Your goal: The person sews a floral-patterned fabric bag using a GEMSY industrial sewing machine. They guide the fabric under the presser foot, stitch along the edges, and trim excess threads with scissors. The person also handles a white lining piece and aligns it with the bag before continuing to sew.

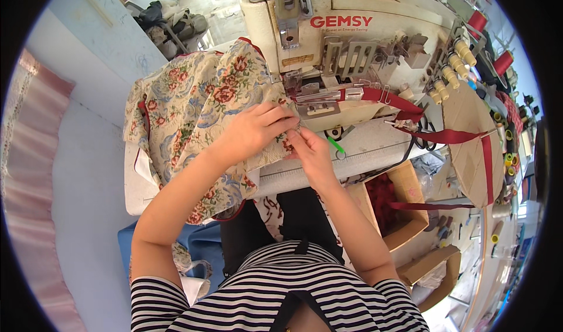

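Floral tapestry fabric with red-bound edges lies draped over the sewing table. My left hand is on the fabric, fingertips curled at its right edge beside the machine's sewing foot. My right hand pinches that edge just below, fingertips meeting the left ones. Above them the white sewing machine carries metal guides, through which a dark red binding tape runs. A green-handled tool lies on the table right of my right hand, mostly uncovered.
A cardboard disc with tape stands at right, near many thread spools. Cardboard boxes sit below the table's right side. A pale wall and pink curtain border the left. Dark bundles lie behind.
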